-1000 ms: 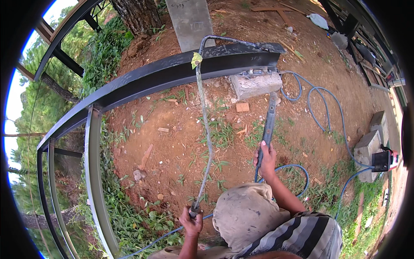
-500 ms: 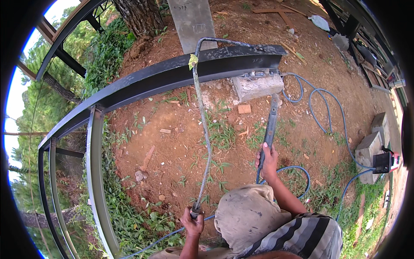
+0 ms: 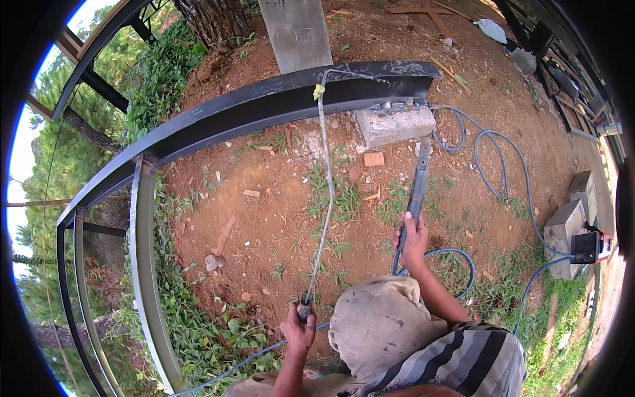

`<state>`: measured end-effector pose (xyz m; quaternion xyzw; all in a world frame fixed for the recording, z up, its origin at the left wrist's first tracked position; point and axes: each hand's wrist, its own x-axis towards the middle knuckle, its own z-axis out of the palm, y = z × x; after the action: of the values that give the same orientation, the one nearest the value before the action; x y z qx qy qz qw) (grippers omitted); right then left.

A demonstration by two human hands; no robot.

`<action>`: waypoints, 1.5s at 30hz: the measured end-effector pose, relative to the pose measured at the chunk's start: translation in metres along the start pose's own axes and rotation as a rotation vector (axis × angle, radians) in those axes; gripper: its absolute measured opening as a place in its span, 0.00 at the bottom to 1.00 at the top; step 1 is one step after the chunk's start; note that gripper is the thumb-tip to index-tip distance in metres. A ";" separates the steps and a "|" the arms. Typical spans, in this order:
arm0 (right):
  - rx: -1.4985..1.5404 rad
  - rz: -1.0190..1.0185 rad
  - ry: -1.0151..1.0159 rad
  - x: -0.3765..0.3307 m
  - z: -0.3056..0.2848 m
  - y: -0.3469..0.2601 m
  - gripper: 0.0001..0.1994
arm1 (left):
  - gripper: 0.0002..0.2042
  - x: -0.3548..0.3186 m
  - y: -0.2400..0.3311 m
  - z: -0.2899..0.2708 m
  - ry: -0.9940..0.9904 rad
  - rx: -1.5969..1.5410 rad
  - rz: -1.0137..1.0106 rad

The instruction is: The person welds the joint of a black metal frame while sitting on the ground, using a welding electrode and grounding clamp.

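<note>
My left hand (image 3: 299, 328) grips the dark handle of a long, thin, bent metal rod (image 3: 329, 188). A scrap of yellow-green material (image 3: 319, 92) clings near the upper bend. The rod's hooked end crosses in front of the black steel beam (image 3: 264, 109); whether it touches is unclear. My right hand (image 3: 411, 243) is closed round a dark, flat metal bar (image 3: 418, 182) with holes along it. The bar's far end points toward a concrete block (image 3: 397, 127) under the beam's right end. A blue cable (image 3: 463, 251) runs close by my right hand.
Steel posts (image 3: 142, 264) stand at the left below the beam. A grey slab (image 3: 296, 36) lies behind it, near a tree trunk (image 3: 215, 23). At the right, a black-and-red box (image 3: 585, 248) with blue cables sits by concrete blocks. Brick pieces (image 3: 374, 159) and weeds dot the soil.
The bent rod has swung to the right, and its hooked end has dropped from above the beam to across its front. My left hand has risen slightly. My right hand has barely moved.
</note>
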<state>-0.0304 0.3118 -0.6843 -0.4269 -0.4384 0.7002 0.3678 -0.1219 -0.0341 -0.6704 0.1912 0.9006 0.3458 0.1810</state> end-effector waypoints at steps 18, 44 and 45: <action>-0.114 -0.036 0.178 0.014 -0.035 -0.005 0.15 | 0.20 0.049 0.085 0.128 -0.413 0.077 -0.163; -0.309 -0.064 0.091 0.051 -0.022 -0.026 0.17 | 0.28 0.029 0.116 0.158 -0.626 -0.132 -0.188; -0.319 -0.071 0.090 0.053 -0.022 -0.027 0.17 | 0.28 0.029 0.116 0.159 -0.623 -0.139 -0.181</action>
<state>-0.0262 0.3752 -0.6790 -0.4952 -0.5419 0.5882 0.3393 -0.0486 0.1474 -0.7057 0.1942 0.7896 0.3138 0.4902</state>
